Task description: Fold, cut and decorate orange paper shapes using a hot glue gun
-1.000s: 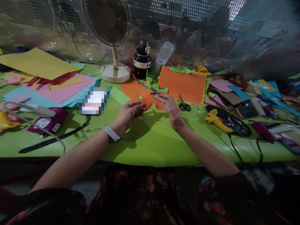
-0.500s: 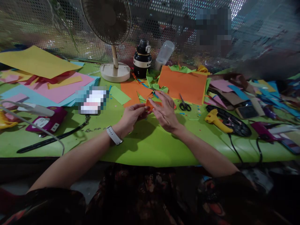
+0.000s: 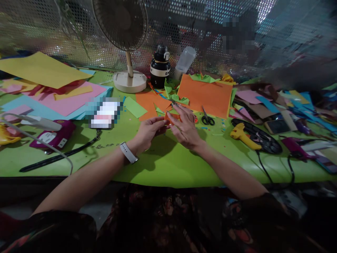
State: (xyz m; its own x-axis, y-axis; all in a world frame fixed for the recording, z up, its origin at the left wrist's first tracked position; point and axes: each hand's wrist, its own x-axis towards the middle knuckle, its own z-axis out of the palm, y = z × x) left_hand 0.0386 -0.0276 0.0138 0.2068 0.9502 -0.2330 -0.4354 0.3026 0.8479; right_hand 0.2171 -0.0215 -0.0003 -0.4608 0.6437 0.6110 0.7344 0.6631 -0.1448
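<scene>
Between my two hands is a small piece of orange paper (image 3: 170, 118), partly covered by my fingers. My left hand (image 3: 150, 130) pinches its left side between thumb and fingers, with a white-banded watch (image 3: 128, 152) on the wrist. My right hand (image 3: 186, 128) is on the right side of the piece, its thumb and fingers closed against the paper. Just beyond the hands lie orange paper pieces (image 3: 144, 105) and a green paper strip (image 3: 135, 107). Black-handled scissors (image 3: 207, 119) rest right of my right hand.
A fan (image 3: 129, 81), a black bottle (image 3: 160, 68) and a tilted clear bottle (image 3: 185, 59) stand at the back. A yellow glue gun (image 3: 244, 136) lies on a black tray (image 3: 271, 142). Left are a phone (image 3: 105, 113), paper sheets (image 3: 43, 68) and a purple power strip (image 3: 56, 135).
My right hand's fingers have shifted slightly over the orange paper, and the piece has tilted a little. My left hand keeps its pinch in nearly the same place.
</scene>
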